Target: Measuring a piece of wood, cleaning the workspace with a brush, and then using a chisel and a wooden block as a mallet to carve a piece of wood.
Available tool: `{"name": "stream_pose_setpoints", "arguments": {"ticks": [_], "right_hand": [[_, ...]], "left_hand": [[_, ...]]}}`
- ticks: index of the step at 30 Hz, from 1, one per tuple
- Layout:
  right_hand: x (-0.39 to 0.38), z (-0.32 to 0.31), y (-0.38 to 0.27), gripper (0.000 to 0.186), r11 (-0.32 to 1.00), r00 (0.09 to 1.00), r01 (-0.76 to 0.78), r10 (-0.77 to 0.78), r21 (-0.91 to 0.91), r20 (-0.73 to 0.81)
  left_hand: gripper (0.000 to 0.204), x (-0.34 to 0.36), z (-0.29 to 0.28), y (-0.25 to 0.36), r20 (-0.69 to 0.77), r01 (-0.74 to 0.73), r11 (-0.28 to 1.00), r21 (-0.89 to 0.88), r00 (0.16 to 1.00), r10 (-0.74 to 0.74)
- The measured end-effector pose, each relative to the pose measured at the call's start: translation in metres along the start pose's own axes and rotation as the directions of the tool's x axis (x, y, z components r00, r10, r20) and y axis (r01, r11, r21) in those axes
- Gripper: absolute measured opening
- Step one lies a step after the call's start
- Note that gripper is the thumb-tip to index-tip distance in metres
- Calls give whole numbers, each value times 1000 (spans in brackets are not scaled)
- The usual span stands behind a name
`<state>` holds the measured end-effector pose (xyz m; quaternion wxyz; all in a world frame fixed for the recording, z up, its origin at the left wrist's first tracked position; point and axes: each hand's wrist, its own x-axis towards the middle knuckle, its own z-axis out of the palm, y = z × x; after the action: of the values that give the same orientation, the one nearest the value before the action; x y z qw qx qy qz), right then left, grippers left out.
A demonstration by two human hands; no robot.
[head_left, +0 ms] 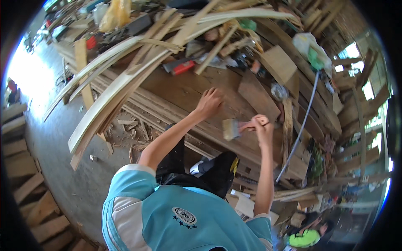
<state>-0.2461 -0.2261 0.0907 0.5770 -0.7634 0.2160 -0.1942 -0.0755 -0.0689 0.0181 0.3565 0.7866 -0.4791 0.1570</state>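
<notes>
Two bare hands: one left hand (211, 102) and one right hand (261, 127). One paintbrush (240, 126). One red-and-dark object (183, 67) on the tabletop (167, 90). One yellow plastic bag (115, 16) and one whitish bag (310, 47) with green in it. One long blue-grey hose or rod (305, 119). One round emblem (184, 216) on one light-blue shirt (163, 201). One other person (303, 238). Wood strips (121, 90), too many and overlapping to count exactly; more than five planks (50, 230) at the lower left.

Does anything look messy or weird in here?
Yes: wood scraps lie scattered on the floor beside the bench, like spilled crumbs. The long strips look bent, but the wide lens may do that. The brush in the right hand looks ordinary.
</notes>
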Motion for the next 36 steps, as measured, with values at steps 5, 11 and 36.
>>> {"name": "stream_pose_setpoints", "arguments": {"ticks": [5,11,36], "right_hand": [[46,15,-34,15,684,864,446,-498,-577,77],[-27,122,-94,12,702,652,644,-295,-305,698],[-5,108,-96,9,883,727,377,-97,-278,679]], "left_hand": [[29,-70,-83,-52,-156,58,979,197,987,-27],[18,-60,-89,-98,11,61,998,-35,998,-60],[41,-18,-30,-108,62,-190,965,180,981,182]]}}
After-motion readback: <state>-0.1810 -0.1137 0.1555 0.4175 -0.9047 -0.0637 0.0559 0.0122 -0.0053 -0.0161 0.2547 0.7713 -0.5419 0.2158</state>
